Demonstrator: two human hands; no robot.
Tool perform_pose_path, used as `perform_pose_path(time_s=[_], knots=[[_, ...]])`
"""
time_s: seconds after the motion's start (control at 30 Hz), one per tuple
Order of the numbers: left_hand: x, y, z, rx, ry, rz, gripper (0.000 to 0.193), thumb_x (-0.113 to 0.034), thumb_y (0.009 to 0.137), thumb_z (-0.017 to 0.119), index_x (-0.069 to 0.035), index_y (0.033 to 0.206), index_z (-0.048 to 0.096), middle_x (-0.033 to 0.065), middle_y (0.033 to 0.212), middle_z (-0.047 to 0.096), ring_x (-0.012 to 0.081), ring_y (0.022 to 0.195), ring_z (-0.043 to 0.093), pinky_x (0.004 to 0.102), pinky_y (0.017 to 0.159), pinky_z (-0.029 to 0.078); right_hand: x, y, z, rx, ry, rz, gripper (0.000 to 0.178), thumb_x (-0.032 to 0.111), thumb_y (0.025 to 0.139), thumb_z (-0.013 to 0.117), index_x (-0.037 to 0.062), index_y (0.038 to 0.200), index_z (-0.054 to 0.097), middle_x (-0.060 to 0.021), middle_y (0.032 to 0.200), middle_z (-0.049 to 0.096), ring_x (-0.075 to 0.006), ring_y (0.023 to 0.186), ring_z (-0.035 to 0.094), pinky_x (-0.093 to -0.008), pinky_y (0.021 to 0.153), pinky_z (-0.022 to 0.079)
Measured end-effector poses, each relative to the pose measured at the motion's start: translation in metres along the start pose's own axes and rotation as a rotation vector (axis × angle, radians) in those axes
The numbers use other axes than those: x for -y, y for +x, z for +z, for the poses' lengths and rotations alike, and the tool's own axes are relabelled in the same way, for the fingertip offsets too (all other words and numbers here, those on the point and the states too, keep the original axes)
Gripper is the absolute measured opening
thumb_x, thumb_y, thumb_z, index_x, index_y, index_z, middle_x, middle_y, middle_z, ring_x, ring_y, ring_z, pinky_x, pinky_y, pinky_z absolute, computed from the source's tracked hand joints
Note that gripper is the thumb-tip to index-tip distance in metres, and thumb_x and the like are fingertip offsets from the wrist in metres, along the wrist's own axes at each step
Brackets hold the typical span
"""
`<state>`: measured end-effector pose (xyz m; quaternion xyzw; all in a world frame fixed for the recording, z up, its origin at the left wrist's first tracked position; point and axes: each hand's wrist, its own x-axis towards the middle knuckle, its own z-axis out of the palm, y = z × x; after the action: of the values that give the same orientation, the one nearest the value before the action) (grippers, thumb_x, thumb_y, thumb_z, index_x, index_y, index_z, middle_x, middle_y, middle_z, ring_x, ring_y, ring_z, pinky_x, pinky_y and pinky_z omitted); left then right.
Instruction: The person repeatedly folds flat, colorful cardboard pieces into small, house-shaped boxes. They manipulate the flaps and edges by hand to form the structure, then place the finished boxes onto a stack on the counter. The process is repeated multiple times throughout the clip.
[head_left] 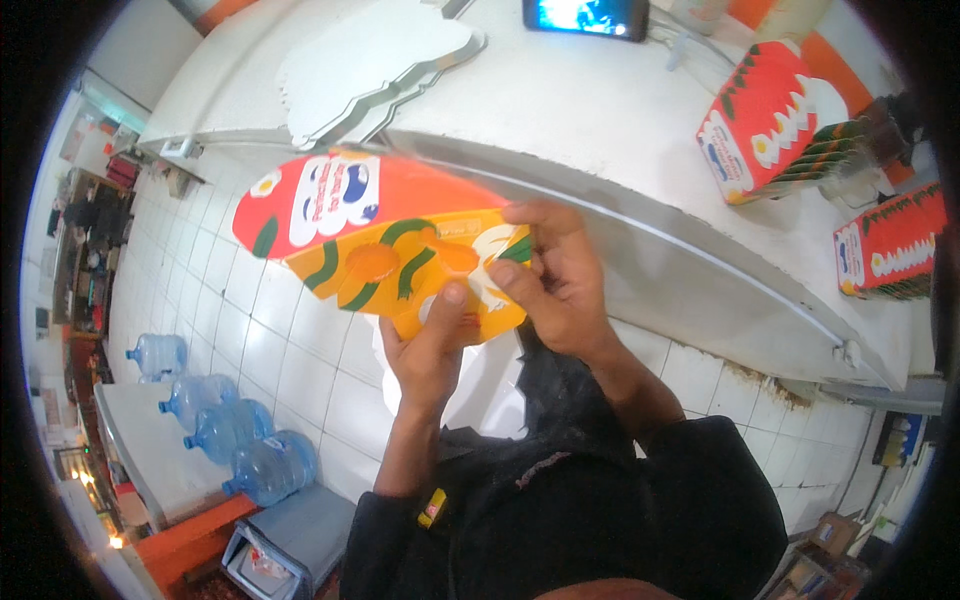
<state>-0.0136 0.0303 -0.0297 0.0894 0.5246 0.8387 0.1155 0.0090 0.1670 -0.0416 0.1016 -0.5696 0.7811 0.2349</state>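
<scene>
A red and yellow printed cardboard box (425,195) with green shapes and white flowers is held up in front of me, tilted. My left hand (430,345) grips its lower edge, thumb pressed on the yellow side. At the right end, my right hand (560,285) pinches the corner, thumb on the yellow face and fingers behind it. White cut cardboard blanks (490,375) lie below the box, partly hidden by my left hand and the box.
A stack of white cardboard blanks (370,65) and a lit phone (586,16) rest on the white counter (560,110). To the right stand nested red boxes (765,115) and another such stack (885,245). Blue water jugs (275,468) and a grey bin (290,545) are at lower left.
</scene>
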Motion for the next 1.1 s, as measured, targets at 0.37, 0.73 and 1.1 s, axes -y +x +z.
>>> perform_pose_path(time_s=[0.37,0.73,1.1], knots=[[0.001,0.003,-0.029,0.086,-0.003,0.111,0.040,-0.012,0.088,0.063,0.001,0.123,0.050,0.0116,0.112,0.061,0.0216,0.102,0.061,0.0350,0.088,0.049,0.005,-0.002,-0.006,0.073,-0.147,-0.081,0.030,0.003,0.092,0.055,0.0062,0.121,0.050,0.0048,0.074,0.046,-0.0010,0.062,0.038,-0.0187,0.056,0.032],[0.011,-0.005,-0.032,0.079,0.131,0.106,0.036,-0.012,0.090,0.063,0.001,0.122,0.051,0.0102,0.112,0.061,0.0177,0.099,0.061,0.0331,0.086,0.050,0.010,0.003,-0.004,-0.013,-0.326,-0.190,0.025,0.006,0.094,0.054,0.0037,0.119,0.052,0.0019,0.072,0.051,-0.0011,0.060,0.039,-0.0187,0.056,0.034],[0.015,-0.002,-0.024,0.016,-0.045,0.118,0.035,-0.014,0.091,0.064,-0.001,0.120,0.051,0.0086,0.109,0.062,0.0169,0.097,0.062,0.0309,0.085,0.052,0.014,0.001,-0.002,0.054,-0.506,-0.155,0.031,0.006,0.088,0.064,0.0071,0.118,0.056,0.0057,0.065,0.034,-0.0045,0.055,0.030,-0.0217,0.051,0.028]])
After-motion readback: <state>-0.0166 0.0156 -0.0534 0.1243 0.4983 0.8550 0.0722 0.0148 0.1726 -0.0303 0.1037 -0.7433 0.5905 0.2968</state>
